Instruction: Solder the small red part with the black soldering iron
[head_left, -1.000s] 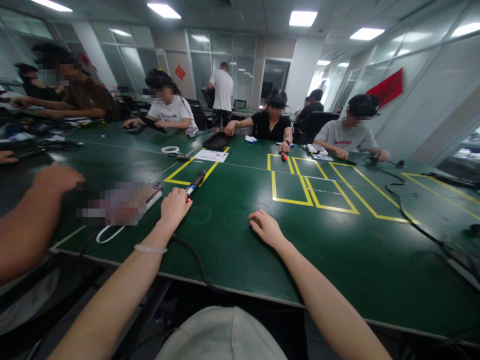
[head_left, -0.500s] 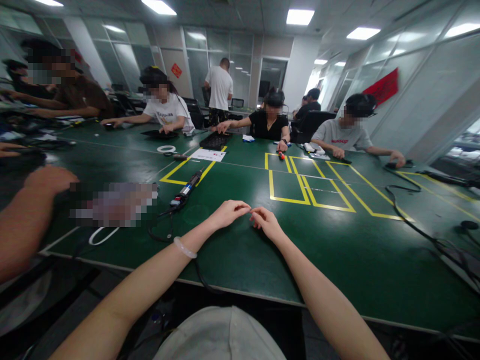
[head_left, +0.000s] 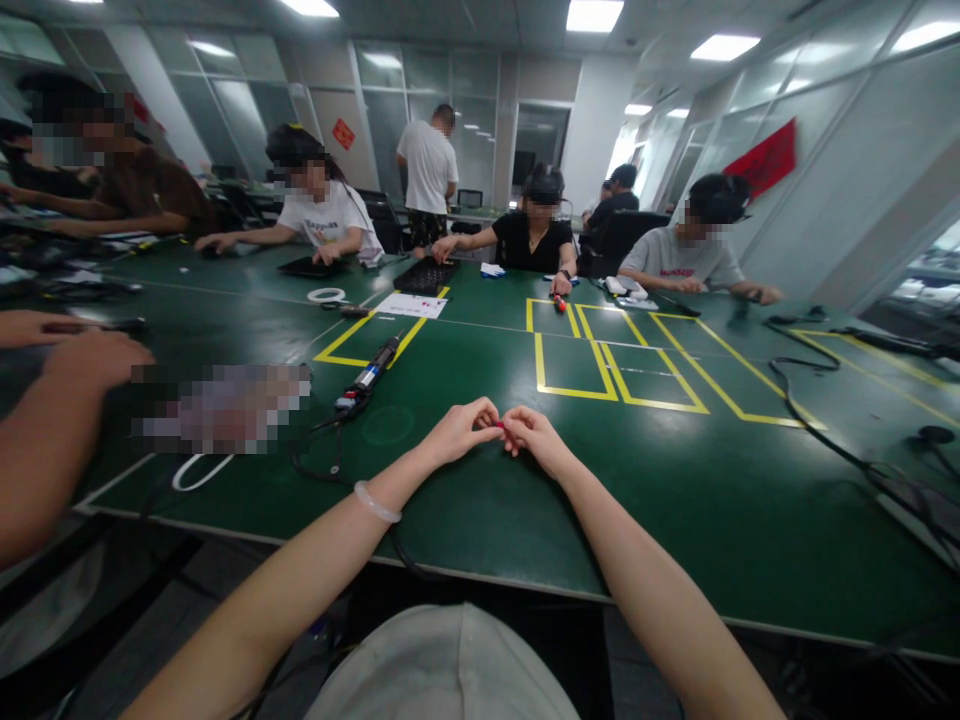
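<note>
My left hand and my right hand meet fingertip to fingertip over the green table. Both pinch a tiny red thing between them; I cannot make out what it is. A pale bangle rings my left wrist. To the left of my hands, a corded tool with a dark and blue handle lies on the table, untouched, its cable looping toward the near edge.
Yellow tape outlines mark the table ahead. A co-worker's arm rests at the left by a blurred object. Several people sit along the far side. A black tray, a white paper and a black cable lie farther off.
My left hand let go of the corded tool and swung right to meet my right hand. Both hands now pinch together on a small red thing.
</note>
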